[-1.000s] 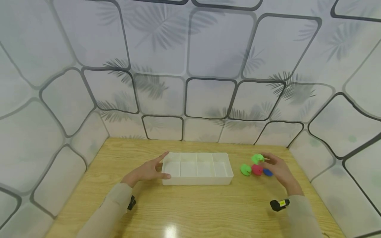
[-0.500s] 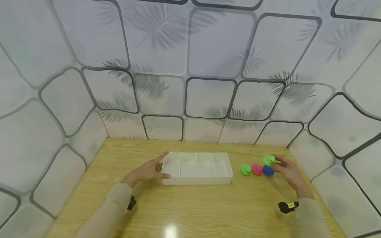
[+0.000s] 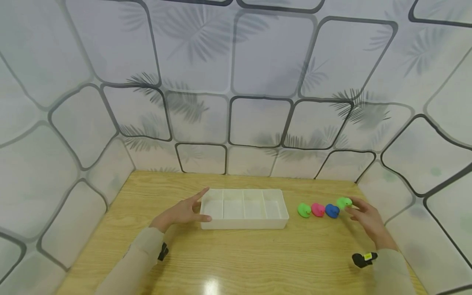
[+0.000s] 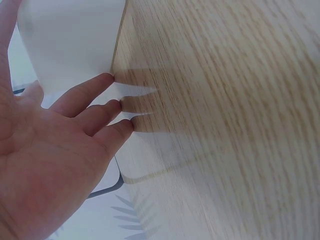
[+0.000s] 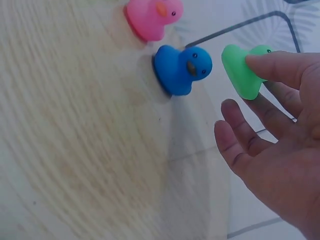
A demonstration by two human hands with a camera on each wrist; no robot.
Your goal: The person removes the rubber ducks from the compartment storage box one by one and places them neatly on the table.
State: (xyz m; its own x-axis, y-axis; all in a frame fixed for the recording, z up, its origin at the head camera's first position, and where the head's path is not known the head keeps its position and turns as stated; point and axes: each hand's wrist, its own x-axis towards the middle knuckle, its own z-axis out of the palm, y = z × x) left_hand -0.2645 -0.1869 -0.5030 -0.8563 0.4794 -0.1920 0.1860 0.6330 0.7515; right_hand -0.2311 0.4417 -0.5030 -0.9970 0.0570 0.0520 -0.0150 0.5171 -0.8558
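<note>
In the head view, a white divided tray (image 3: 245,223) stands mid-table. My left hand (image 3: 181,211) holds its left end, thumb along the front rim and index finger at the back corner; in the left wrist view the other fingers (image 4: 95,115) rest loosely beside it. My right hand (image 3: 368,221) pinches a green toy duck (image 5: 242,70) between thumb and fingers, slightly raised at the right end of a row. Left of it sit a blue toy duck (image 3: 332,211), a pink toy duck (image 3: 318,210) and another green toy duck (image 3: 304,210).
The tray's compartments (image 3: 233,205) hold nothing visible. Patterned white walls (image 3: 258,123) enclose the wooden table (image 3: 243,262) at the back and both sides. A dark wrist camera (image 3: 363,260) sits below the right hand.
My right hand has carried the green duck rightward, from above the pink duck past the blue one, to the row's right end. The left hand and tray stay put.
</note>
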